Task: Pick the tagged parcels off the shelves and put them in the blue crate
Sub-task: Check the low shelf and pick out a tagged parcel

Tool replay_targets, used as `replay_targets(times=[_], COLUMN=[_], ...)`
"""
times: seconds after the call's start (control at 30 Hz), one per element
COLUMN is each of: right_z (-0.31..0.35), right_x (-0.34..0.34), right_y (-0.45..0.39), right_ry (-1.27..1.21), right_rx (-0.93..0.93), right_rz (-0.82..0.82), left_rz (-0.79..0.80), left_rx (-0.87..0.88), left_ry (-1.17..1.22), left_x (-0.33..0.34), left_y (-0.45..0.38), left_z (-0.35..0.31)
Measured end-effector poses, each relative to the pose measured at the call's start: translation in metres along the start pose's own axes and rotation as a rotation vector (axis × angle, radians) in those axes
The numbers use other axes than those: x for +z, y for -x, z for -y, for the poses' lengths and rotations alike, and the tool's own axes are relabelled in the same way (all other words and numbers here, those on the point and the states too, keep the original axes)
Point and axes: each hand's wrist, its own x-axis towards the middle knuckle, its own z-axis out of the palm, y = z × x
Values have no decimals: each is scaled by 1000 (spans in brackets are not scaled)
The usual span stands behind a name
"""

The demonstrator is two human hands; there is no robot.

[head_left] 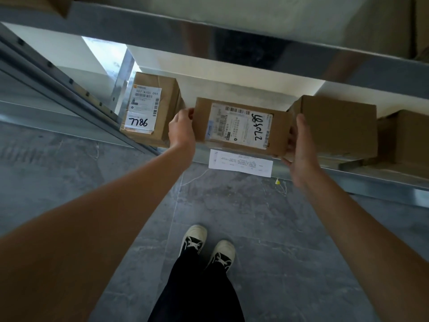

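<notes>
Left hand and right hand clasp opposite ends of a labelled cardboard parcel at the shelf edge; it looks stiff, light, best held by its ends

Neighbour boxes close beside held parcel (shelf beam overhead)

A grey metal shelf is carrying brown cardboard parcels: one marked 7786 at left, plain ones at right, a paper slip hanging off its edge.

Dim, soft light; glare on shelf beam; wide-angle bending at edges
</notes>
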Motion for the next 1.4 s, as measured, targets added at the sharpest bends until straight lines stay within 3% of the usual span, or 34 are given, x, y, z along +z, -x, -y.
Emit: replay_targets(times=[0.43, 0.57, 0.77, 0.87, 1.17, 1.27, 1.4], right_z=[-13, -17, -11, -11, -27, -18, -3], right_x=[9, 19, 35, 44, 58, 58, 39], right_y=[4, -4, -14, -23, -34, -29, -19], right_ry=[-143, -12, 21, -13, 135, 270, 365], right_rx=[82, 19, 44, 115, 51, 7, -196], right_rz=[42, 59, 77, 82, -63, -67, -209], left_rz=[133, 149, 181, 217, 255, 230, 102], left_rx=[12, 83, 29, 40, 12, 87, 372], left_ry=[-151, -298, -326, -463, -461, -557, -631], left_x=[4, 6, 4, 0, -4, 1, 16], left_y=[0, -8, -27, -41, -61, -61, -36], left_z=[14, 12, 0, -2, 3, -4, -17])
